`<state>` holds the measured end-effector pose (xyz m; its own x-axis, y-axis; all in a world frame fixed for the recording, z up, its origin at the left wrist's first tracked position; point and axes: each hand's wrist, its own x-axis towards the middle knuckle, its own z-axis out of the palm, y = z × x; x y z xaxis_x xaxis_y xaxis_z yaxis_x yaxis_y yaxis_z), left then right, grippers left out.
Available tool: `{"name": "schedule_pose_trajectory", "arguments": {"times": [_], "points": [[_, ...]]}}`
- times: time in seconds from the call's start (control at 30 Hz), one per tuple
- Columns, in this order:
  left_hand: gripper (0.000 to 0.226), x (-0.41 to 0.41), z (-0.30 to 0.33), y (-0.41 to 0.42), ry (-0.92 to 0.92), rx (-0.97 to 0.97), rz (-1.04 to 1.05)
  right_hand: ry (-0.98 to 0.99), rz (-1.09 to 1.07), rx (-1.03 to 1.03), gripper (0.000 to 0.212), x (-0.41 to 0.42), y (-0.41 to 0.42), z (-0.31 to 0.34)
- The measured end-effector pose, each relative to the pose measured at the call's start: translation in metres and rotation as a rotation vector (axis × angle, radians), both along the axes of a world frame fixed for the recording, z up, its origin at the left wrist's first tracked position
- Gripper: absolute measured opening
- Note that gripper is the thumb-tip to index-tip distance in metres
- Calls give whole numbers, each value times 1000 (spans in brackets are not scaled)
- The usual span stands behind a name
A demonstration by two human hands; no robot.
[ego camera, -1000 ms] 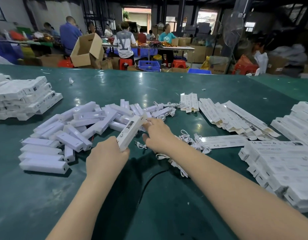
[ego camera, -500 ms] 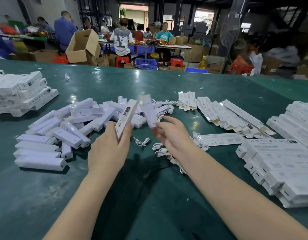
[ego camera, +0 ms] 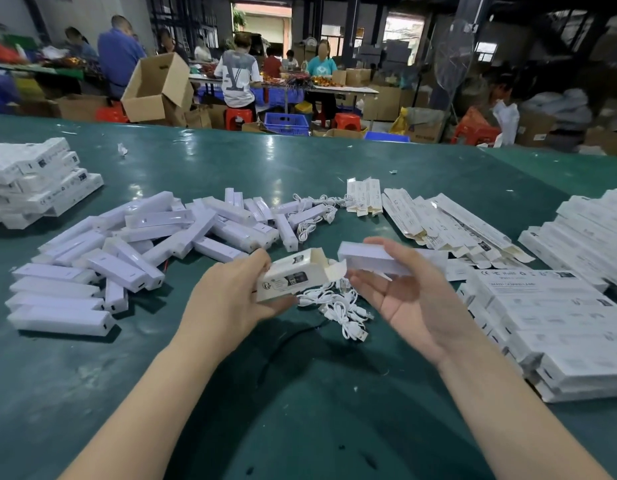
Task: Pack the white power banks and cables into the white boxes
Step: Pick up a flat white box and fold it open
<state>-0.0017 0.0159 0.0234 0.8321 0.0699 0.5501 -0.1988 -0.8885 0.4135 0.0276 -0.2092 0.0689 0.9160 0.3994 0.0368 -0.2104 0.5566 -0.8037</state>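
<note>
Box in left hand, power bank in right hand.

Your table is dark green and glossy. The power banks look white with a lilac tint, the cables white, and the box cream-white with black print.

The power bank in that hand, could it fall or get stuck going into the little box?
It might. The right hand holds the power bank only at its fingers, palm open, so it could slip. The box in the left hand has its end flaps sticking out; one could fold inward and block the opening. The loose cables lying right under both hands could snag and be dragged off the green table.
</note>
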Motion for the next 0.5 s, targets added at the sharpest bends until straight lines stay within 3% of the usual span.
{"name": "schedule_pose_trajectory", "arguments": {"times": [0.13, 0.27, 0.5], "points": [[42, 1, -1, 2, -87, 77, -72, -181, -91, -62, 21, 0, -1, -1], [40, -1, -1, -1, -114, 108, -62, -497, -266, -334, 25, -5, -8, -1], [41, -3, 0, -3, -148, 33, 5, -764, -219, -581, 23, -16, -13, 1]]}}
